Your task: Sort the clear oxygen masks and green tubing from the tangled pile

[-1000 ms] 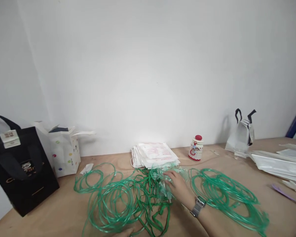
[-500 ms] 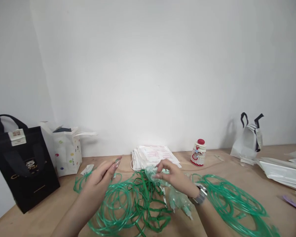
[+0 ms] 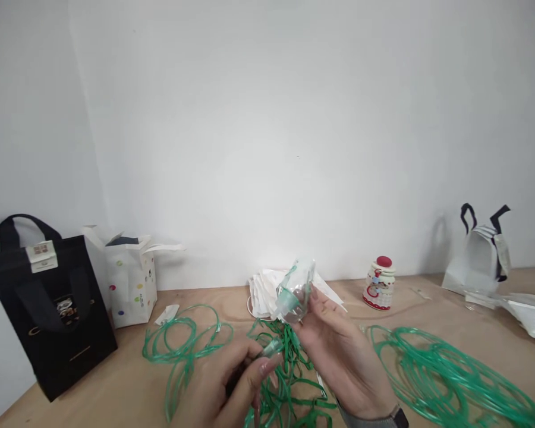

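Note:
My right hand [image 3: 343, 362] holds a clear plastic breathing mask [image 3: 295, 289] with a green fitting, lifted above the wooden table [image 3: 116, 380]. My left hand [image 3: 229, 383] pinches the end of a green tube [image 3: 271, 347] just below the mask. Loose coils of green tubing [image 3: 182, 348] lie tangled under and left of both hands. A second heap of green tubing [image 3: 446, 380] spreads out at the right. A wristwatch [image 3: 395, 416] shows on my right wrist.
A stack of white printed packets [image 3: 263, 288] lies behind the mask. A small red-capped jar [image 3: 380, 283] stands to its right. At the left stand a black bag [image 3: 49, 303] and a white dotted bag [image 3: 129, 279]. A white bag [image 3: 479, 258] and white pouches [image 3: 532, 315] sit at the right.
My right hand has lifted the mask off the tubing pile. My left hand came into view, then closed on a tube end. The view shifted slightly left.

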The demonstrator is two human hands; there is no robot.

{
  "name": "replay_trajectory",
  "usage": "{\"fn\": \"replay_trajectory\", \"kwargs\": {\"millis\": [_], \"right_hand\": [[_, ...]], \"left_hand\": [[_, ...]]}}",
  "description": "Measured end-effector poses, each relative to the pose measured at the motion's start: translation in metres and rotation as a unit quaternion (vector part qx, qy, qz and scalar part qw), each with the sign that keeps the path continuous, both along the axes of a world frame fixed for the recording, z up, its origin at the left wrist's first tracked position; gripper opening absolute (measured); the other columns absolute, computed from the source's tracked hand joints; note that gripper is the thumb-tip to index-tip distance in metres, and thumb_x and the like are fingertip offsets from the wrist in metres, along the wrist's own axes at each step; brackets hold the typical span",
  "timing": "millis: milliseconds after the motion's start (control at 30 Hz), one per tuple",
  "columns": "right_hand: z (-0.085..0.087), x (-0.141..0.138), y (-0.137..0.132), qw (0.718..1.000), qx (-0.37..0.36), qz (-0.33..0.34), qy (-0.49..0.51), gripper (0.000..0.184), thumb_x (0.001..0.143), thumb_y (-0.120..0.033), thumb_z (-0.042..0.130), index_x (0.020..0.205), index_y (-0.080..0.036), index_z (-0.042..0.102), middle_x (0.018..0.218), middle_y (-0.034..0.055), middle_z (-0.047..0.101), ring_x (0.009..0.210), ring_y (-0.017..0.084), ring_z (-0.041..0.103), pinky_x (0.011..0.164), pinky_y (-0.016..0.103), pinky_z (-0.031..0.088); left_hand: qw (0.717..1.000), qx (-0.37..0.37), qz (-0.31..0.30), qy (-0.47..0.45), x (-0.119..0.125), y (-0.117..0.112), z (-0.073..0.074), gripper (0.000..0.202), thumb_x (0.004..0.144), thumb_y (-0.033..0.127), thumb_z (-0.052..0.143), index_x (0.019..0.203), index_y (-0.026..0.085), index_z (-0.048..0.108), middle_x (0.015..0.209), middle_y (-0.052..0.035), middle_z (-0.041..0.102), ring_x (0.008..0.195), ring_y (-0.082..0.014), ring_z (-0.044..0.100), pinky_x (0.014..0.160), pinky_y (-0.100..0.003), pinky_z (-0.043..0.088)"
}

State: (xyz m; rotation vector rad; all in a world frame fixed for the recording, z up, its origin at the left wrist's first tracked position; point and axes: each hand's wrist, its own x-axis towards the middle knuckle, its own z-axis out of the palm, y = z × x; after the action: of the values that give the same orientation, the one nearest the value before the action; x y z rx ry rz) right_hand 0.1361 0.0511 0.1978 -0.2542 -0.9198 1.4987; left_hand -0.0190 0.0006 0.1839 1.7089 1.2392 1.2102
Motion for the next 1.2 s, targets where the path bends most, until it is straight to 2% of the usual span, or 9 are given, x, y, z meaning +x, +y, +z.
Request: {"fn": "replay_trajectory", "kwargs": {"millis": [200,367,533,633,767,933,1067,1200], "right_hand": [[0.0,-0.009,-0.01,0.999,-0.001,0.037,-0.005,0.01,0.071,-0.027,0.068,0.08,-0.023,0.068,0.082,0.0018,0.062,0.078,0.017,0.056,0.076,0.032,0.047],[-0.002,-0.008,-0.01,1.0,-0.001,0.01,-0.017,0.005,0.073,-0.028,0.067,0.075,-0.024,0.066,0.081,0.0016,0.061,0.08,0.018,0.056,0.077,0.033,0.046],[-0.003,-0.005,-0.007,0.999,-0.014,-0.03,0.022,0.002,0.074,-0.025,0.066,0.075,-0.024,0.066,0.084,0.0008,0.062,0.083,0.017,0.056,0.079,0.032,0.045],[-0.004,-0.007,-0.008,1.0,-0.005,-0.007,0.004,0.004,0.073,-0.025,0.067,0.076,-0.022,0.066,0.083,0.0013,0.062,0.082,0.017,0.056,0.08,0.033,0.045],[-0.005,-0.011,-0.007,1.0,-0.005,0.007,-0.01,0.005,0.073,-0.026,0.067,0.075,-0.022,0.065,0.082,0.0005,0.061,0.083,0.017,0.057,0.081,0.033,0.043],[-0.005,-0.013,-0.009,0.999,0.007,-0.011,-0.045,0.009,0.074,-0.03,0.067,0.077,-0.021,0.065,0.079,0.0011,0.061,0.08,0.017,0.056,0.08,0.032,0.043],[-0.004,-0.012,-0.009,0.996,0.004,-0.05,-0.078,0.013,0.073,-0.032,0.067,0.078,-0.021,0.065,0.078,0.0019,0.062,0.079,0.017,0.055,0.079,0.03,0.043],[-0.004,-0.011,-0.008,0.994,0.025,-0.057,-0.091,0.021,0.077,-0.04,0.062,0.08,-0.02,0.066,0.083,0.0034,0.061,0.082,0.018,0.053,0.079,0.03,0.042]], "left_hand": [[0.999,0.02,0.024,0.005,-0.004,-0.003,0.003,0.032,0.08,0.048,0.049,0.067,0.02,0.06,0.05,0.004,0.047,0.047,-0.01,0.043,0.043,-0.018,0.031],[1.0,0.003,0.026,-0.006,-0.005,-0.004,0.005,0.035,0.08,0.05,0.048,0.065,0.019,0.057,0.051,0.0038,0.045,0.044,-0.009,0.038,0.039,-0.017,0.029],[0.999,0.008,0.019,-0.024,-0.004,-0.003,0.004,0.036,0.079,0.051,0.049,0.067,0.019,0.058,0.051,0.0037,0.046,0.044,-0.0086,0.039,0.038,-0.016,0.029],[0.999,0.016,0.016,-0.037,-0.003,-0.004,0.003,0.036,0.08,0.05,0.049,0.064,0.019,0.057,0.05,0.0041,0.046,0.045,-0.0086,0.041,0.041,-0.016,0.033],[0.999,0.004,0.027,-0.024,-0.003,-0.004,0.004,0.034,0.08,0.05,0.048,0.069,0.019,0.059,0.051,0.0041,0.046,0.044,-0.0091,0.04,0.039,-0.017,0.031],[0.999,-0.007,0.023,-0.028,-0.004,-0.002,0.004,0.038,0.081,0.051,0.046,0.062,0.02,0.054,0.049,0.0044,0.045,0.041,-0.0085,0.038,0.038,-0.017,0.03],[0.999,0.023,0.016,-0.031,-0.002,0.0,0.001,0.031,0.083,0.045,0.047,0.067,0.02,0.056,0.052,0.004,0.048,0.044,-0.0088,0.039,0.04,-0.017,0.031],[1.0,0.01,0.006,-0.013,-0.001,0.001,0.0,0.029,0.083,0.043,0.045,0.071,0.02,0.057,0.053,0.0036,0.049,0.043,-0.0091,0.037,0.038,-0.017,0.028]]}}
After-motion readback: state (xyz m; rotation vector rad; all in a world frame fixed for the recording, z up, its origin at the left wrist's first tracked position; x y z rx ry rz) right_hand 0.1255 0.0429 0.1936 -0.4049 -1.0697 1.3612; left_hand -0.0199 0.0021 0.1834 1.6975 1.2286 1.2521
